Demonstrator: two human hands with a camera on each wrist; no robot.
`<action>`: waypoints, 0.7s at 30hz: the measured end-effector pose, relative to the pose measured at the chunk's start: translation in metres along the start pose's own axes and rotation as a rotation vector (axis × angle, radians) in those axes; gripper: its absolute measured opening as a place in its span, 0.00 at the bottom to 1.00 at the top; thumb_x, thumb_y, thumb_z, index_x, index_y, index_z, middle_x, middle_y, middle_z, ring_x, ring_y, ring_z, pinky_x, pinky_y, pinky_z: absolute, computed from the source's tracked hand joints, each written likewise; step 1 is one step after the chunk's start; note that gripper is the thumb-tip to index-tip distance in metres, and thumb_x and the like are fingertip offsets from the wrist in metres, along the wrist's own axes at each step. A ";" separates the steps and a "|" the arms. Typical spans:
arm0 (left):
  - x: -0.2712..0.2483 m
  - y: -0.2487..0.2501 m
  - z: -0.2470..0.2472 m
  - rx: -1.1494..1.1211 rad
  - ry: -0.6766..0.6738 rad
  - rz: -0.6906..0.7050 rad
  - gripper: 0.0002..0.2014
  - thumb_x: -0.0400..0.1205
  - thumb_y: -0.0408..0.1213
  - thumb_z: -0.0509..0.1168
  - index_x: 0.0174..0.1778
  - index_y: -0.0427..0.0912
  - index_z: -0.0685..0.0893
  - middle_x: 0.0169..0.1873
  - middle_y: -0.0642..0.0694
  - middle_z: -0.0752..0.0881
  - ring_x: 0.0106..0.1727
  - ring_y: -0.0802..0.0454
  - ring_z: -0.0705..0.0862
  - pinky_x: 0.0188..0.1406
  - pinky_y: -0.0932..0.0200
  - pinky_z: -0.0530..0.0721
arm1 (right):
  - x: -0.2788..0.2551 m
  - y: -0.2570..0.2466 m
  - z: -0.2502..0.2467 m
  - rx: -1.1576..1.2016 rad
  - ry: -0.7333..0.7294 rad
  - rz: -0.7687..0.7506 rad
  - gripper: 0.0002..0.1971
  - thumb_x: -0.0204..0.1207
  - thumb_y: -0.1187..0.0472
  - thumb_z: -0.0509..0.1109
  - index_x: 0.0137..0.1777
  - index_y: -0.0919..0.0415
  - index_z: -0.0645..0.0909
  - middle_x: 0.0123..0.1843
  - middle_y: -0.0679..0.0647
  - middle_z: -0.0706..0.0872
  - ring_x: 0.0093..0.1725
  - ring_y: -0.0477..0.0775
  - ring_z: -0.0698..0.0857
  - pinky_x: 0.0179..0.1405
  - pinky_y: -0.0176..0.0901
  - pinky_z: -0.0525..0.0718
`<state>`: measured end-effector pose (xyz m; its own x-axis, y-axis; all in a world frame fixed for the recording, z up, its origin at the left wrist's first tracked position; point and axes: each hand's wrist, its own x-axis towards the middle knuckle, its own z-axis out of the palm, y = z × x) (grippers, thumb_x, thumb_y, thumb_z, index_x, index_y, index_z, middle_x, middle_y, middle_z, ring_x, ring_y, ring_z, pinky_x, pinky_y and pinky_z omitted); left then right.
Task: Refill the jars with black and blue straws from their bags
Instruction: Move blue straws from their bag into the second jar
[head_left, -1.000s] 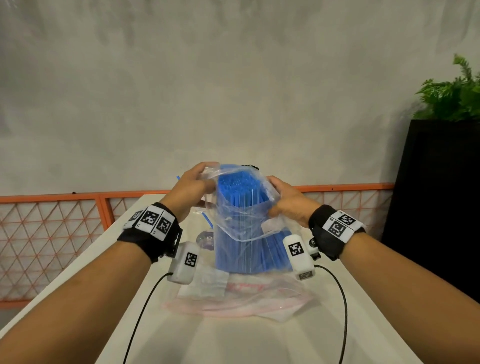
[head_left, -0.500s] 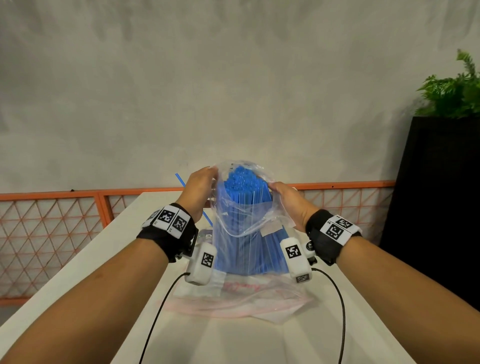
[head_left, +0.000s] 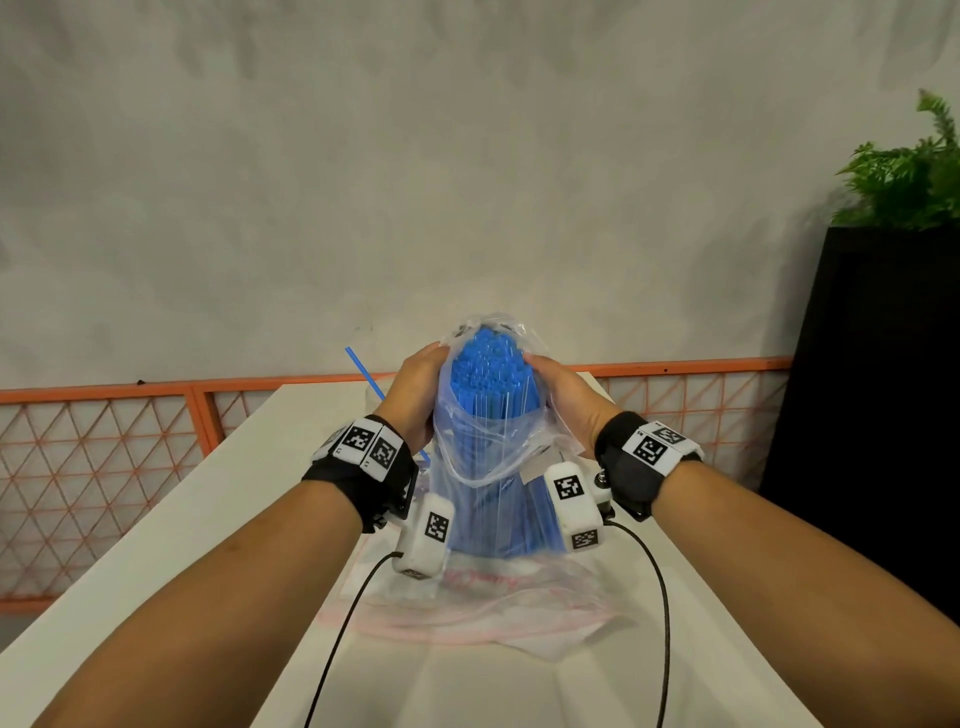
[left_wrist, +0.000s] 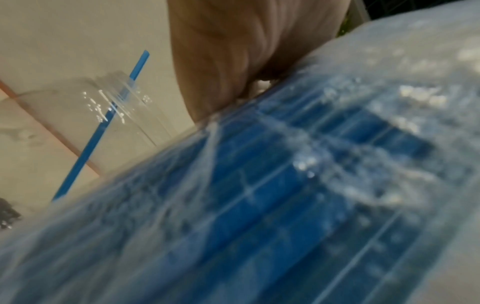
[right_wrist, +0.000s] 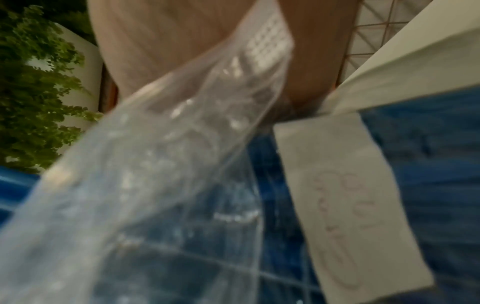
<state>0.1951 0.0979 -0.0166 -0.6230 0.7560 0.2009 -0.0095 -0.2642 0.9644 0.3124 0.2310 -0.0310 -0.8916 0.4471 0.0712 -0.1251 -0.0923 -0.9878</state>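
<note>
Head view shows a person's left hand (head_left: 415, 395) and right hand (head_left: 563, 400) clasped around opposite sides of a clear bag (head_left: 488, 452) of blue straws (head_left: 485, 371), which stands upright on the near half of a white table (head_left: 249, 499), long axis vertical, directly between the two hands. Behind and just left of the left hand stands a clear jar (left_wrist: 103, 107) holding one leaning blue straw (head_left: 363, 371), so that hand is the nearer one to it. Most of the jar is hidden behind the left hand in the head view, both wrist views are blurred with fingertips out of sight, and no black straws or second jar can be made out.
</note>
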 end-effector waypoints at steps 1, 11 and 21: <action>0.001 0.000 0.001 -0.001 0.033 0.030 0.18 0.86 0.37 0.61 0.65 0.26 0.79 0.58 0.31 0.87 0.57 0.37 0.89 0.56 0.44 0.87 | 0.001 -0.001 0.000 -0.005 0.028 -0.014 0.18 0.85 0.48 0.52 0.55 0.54 0.82 0.45 0.52 0.93 0.45 0.51 0.92 0.35 0.39 0.88; 0.010 -0.005 -0.003 0.020 0.168 0.070 0.03 0.85 0.33 0.61 0.48 0.38 0.78 0.39 0.36 0.80 0.40 0.44 0.81 0.37 0.54 0.81 | -0.001 0.001 0.003 0.033 0.115 -0.099 0.22 0.85 0.48 0.52 0.66 0.59 0.80 0.58 0.62 0.88 0.53 0.58 0.89 0.46 0.46 0.89; 0.009 -0.006 -0.007 0.058 0.191 -0.025 0.15 0.86 0.39 0.63 0.57 0.29 0.85 0.46 0.36 0.89 0.47 0.42 0.87 0.50 0.48 0.85 | -0.001 -0.006 0.009 -0.038 0.189 0.054 0.28 0.83 0.37 0.47 0.64 0.54 0.81 0.53 0.55 0.89 0.51 0.52 0.90 0.42 0.42 0.87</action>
<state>0.1842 0.1025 -0.0221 -0.7602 0.6331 0.1457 0.0147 -0.2075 0.9781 0.3105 0.2231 -0.0242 -0.7984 0.6021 -0.0061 -0.0593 -0.0887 -0.9943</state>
